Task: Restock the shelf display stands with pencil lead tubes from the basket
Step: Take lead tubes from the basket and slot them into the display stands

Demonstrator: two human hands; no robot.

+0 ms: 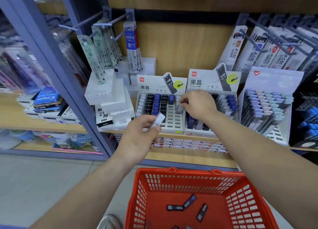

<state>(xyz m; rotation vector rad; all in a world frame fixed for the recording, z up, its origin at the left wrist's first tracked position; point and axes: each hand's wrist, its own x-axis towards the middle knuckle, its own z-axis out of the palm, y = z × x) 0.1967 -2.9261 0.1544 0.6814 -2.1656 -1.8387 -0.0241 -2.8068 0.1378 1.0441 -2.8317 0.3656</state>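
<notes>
Two white display stands sit side by side on the shelf, the left stand point(172, 125) with several empty slots, the right stand point(213, 84) beside it. My left hand point(139, 135) holds a white lead tube point(159, 119) in front of the left stand. My right hand point(197, 105) pinches a pale tube point(179, 107) over the right column of the left stand. The red basket point(172, 180) stands below, with several dark lead tubes point(189, 201) on its bottom.
A third stand point(273, 79) with pastel tubes is at the right. White refill boxes point(110, 98) are stacked left of the stands. Hanging refill packs point(130, 44) dangle from pegs above. A grey shelf post point(56, 60) runs down at left.
</notes>
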